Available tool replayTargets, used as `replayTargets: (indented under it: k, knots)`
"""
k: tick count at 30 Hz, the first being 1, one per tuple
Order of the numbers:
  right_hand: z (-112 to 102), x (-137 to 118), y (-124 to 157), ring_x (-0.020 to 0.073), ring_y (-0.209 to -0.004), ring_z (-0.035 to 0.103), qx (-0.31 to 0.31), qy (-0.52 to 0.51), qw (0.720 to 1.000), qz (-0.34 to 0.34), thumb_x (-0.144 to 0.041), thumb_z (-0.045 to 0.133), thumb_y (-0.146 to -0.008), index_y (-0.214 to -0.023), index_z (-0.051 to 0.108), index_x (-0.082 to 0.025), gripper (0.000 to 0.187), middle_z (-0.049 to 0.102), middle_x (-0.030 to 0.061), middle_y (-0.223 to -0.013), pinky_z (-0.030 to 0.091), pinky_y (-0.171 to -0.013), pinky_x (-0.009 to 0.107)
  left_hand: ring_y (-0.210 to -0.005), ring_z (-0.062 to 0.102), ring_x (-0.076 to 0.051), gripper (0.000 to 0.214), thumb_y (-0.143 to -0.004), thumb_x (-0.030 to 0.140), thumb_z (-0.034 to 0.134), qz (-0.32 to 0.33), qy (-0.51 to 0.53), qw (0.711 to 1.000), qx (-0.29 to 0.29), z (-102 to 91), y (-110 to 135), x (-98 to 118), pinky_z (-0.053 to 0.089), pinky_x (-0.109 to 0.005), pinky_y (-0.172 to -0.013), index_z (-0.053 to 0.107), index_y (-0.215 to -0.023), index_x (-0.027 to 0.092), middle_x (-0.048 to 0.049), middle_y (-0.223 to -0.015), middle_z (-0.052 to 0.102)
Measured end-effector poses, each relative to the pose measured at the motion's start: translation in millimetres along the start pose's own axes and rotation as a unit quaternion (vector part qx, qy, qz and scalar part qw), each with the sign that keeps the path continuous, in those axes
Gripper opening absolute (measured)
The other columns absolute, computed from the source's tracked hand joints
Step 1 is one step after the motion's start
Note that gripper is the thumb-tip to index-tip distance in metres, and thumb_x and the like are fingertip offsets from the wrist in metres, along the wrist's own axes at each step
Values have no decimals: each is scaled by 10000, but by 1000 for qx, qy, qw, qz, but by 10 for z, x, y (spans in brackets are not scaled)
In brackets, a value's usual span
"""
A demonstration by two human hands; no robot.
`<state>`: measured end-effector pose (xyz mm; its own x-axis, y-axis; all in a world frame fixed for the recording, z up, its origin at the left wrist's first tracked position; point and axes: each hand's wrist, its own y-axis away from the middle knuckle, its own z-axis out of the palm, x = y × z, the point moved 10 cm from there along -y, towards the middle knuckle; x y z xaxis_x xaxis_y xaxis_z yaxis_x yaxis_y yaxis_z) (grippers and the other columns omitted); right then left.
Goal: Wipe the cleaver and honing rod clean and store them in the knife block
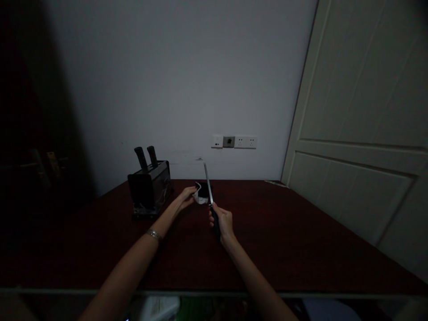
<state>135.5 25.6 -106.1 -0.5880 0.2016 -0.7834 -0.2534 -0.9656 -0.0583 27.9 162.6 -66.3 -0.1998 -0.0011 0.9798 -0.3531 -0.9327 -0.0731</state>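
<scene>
My right hand is closed around the black handle of a honing steel, whose thin metal rod points up and away from me. To its left, my left hand pinches the edge of a crumpled white cloth, perhaps a tissue. A dark, flat item shows just behind the cloth, but its kind is too dim to make out. Left of both hands stands a dark knife block with two black handles sticking up from its top.
The dark red tabletop reaches back to a pale wall with a row of sockets. A white panelled door borders the right side. Below the front edge, some white and green items show dimly.
</scene>
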Motion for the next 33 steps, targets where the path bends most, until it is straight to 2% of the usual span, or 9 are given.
replayTargets:
  k: [5,9,11,15,21,25,29,33]
  knots:
    - [2,61,-2,38,-351,398,-4,-22,999,33,-456,721,-567,-634,602,-110,372,527,-27,-497,311,-290,159,-536,562,-136,181,-551,141,694,-46,21,992,-112,312,314,-286,449,-251,-556,595,-690,82,-54,-619,604]
    - [-42,70,-5,34,-362,405,12,-50,998,44,-421,729,-576,-648,616,-96,351,538,-18,-502,318,-297,148,-544,590,-158,220,-528,142,699,-61,45,978,-195,589,506,-341,470,-272,-562,593,-709,72,-74,-642,619]
    - [-51,70,0,33,-363,406,17,-63,997,49,-408,732,-580,-657,620,-95,342,542,-15,-504,311,-296,143,-528,591,-149,227,-533,139,691,-60,60,973,-214,671,552,-350,471,-260,-543,593,-729,80,-57,-638,617]
    - [-23,81,31,33,-349,391,15,-50,997,56,-416,738,-571,-612,592,-107,344,533,-18,-487,307,-289,149,-464,565,-126,216,-515,123,673,-55,71,976,-196,688,519,-382,448,-226,-473,592,-709,75,-44,-593,603]
    - [39,6,80,34,-339,368,2,-19,1000,8,-457,728,-562,-572,566,-113,380,503,-26,-455,294,-284,155,-436,524,-81,206,-474,90,652,-25,79,984,-160,669,498,-300,402,-173,-421,583,-668,75,-25,-573,591]
    - [38,-7,73,34,-341,365,2,-11,1000,-4,-478,720,-557,-586,567,-116,394,500,-32,-456,290,-288,157,-401,501,-83,192,-497,138,658,-13,67,991,-118,661,543,-238,379,-182,-385,571,-660,86,-15,-540,571]
    - [-6,6,28,34,-342,371,17,8,1000,-14,-510,696,-568,-576,564,-115,417,497,-33,-458,291,-292,156,-351,466,-84,149,-582,190,645,-16,50,995,-85,701,568,-215,341,-193,-351,573,-671,95,-10,-513,554]
    - [-62,25,-14,31,-335,362,34,10,999,-21,-508,694,-571,-555,556,-115,417,471,-43,-437,296,-294,158,-351,448,-78,83,-625,150,631,-30,53,997,-49,732,537,-186,324,-191,-370,588,-638,80,-8,-474,530]
